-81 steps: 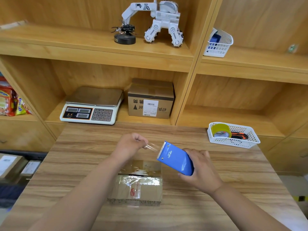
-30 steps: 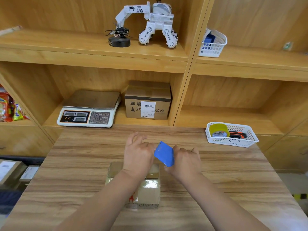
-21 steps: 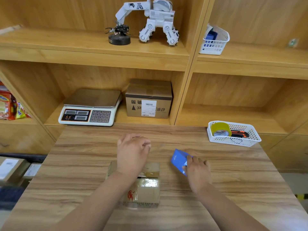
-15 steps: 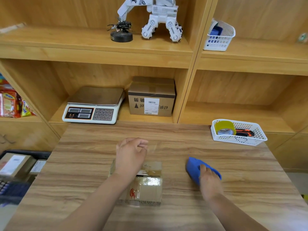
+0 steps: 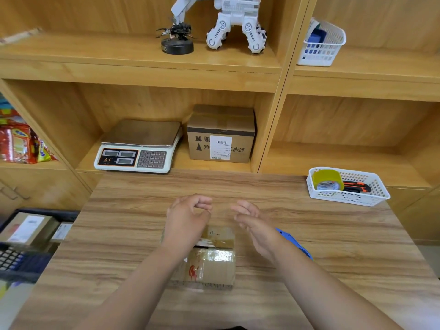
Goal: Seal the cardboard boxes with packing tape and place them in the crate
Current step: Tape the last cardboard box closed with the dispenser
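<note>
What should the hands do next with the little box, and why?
Probably lower both hands and smooth the tape flat onto the cardboard box. The blue tape dispenser lies on the table, the right hand is open and empty, and the left hand hovers over the box's top with fingers curled, perhaps pinching clear tape, too faint to tell.
</note>
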Action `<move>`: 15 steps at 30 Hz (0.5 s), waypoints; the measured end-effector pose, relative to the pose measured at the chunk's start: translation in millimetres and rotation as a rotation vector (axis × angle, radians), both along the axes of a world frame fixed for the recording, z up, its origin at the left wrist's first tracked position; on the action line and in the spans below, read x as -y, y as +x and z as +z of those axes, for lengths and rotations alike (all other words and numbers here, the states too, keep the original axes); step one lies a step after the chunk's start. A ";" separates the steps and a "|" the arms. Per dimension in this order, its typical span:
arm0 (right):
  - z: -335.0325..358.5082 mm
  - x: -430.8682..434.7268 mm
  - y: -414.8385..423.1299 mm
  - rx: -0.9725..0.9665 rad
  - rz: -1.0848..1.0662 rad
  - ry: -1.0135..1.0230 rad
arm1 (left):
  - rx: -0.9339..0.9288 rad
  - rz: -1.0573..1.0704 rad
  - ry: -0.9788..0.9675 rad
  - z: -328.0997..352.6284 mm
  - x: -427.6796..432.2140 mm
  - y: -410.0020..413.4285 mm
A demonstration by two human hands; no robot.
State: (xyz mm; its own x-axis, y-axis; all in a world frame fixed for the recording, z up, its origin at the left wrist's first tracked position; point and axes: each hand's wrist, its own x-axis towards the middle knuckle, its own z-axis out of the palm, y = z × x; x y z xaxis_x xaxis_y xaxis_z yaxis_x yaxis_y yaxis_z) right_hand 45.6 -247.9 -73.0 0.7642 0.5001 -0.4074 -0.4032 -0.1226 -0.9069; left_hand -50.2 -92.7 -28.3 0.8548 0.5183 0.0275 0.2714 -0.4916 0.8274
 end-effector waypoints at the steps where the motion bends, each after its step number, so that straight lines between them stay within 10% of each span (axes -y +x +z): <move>1: 1.9 -3.1 0.2 -0.014 -0.006 0.024 | -0.003 0.003 -0.010 -0.1 -1.4 -0.6; 15: -13.6 -18.7 0.4 0.056 -0.191 -0.023 | -0.087 0.040 -0.235 -11.4 -12.1 -5.0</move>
State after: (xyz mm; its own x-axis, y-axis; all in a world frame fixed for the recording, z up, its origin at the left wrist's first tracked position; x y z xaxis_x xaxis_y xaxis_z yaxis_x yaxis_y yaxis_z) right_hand 46.1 -229.3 -86.7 0.8659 0.3350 -0.3715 -0.3705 -0.0695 -0.9262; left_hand -55.1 -80.6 -39.7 0.8273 0.5352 -0.1706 0.3619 -0.2755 0.8906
